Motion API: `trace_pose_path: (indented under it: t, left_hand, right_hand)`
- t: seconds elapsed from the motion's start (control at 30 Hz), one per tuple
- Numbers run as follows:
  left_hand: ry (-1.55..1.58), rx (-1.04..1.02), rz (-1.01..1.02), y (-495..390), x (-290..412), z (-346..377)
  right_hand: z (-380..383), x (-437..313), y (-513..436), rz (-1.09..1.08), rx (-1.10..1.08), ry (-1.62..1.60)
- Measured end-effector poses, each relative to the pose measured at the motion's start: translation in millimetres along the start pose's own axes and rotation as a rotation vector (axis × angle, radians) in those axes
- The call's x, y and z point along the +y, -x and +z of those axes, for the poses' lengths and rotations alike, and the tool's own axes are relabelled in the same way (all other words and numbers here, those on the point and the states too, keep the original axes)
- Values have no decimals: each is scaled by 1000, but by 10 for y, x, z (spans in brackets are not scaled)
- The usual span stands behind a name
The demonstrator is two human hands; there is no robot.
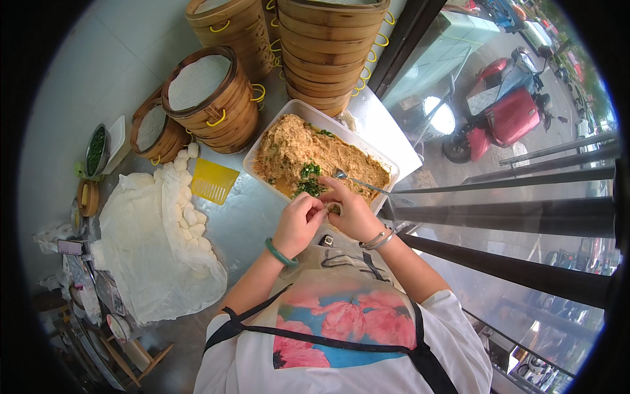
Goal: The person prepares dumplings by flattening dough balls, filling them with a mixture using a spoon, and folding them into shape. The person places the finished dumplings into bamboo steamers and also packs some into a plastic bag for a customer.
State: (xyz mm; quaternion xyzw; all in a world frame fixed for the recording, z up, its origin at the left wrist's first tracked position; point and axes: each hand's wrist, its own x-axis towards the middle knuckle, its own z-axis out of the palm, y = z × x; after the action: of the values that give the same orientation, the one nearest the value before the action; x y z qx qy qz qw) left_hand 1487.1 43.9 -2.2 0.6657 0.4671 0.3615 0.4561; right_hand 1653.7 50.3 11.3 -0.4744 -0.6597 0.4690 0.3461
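My left hand (301,221), with a green bangle at its wrist, pinches the edge of a small filled dough wrapper (334,208). Curled around the other side of that wrapper is my right hand (355,209). Both are over the near edge of a plastic tub (252,150) holding minced filling (339,152) and chopped green onions (309,186). A metal-ended tool (364,184) rests on the filling, its handle reaching over the tub's right side. White dough pieces (189,214) lie to the left, partly under a plastic sheet (142,246).
Stacked bamboo steamers (325,54) stand behind the tub, with a lined steamer (199,81) at the left. A yellow slotted scraper (215,181) lies on the metal table (246,221). At the far left is a bowl of chopped greens (96,150). Window bars (502,214) run along the right.
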Motion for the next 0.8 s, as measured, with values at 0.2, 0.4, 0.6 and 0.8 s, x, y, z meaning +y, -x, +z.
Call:
trace_pose_path:
  t: [0.2, 0.4, 0.6, 0.8]
  left_hand:
    - [84, 65, 57, 34, -9, 43]
    - [276, 86, -73, 62, -84, 115]
    - [28, 107, 45, 39, 56, 97]
    - [-155, 13, 258, 27, 27, 41]
  right_hand:
    - [-68, 165, 43, 605, -52, -921]
    - [18, 136, 87, 221, 16, -270]
    - [11, 34, 77, 131, 39, 18]
    - [7, 73, 76, -12, -54, 98]
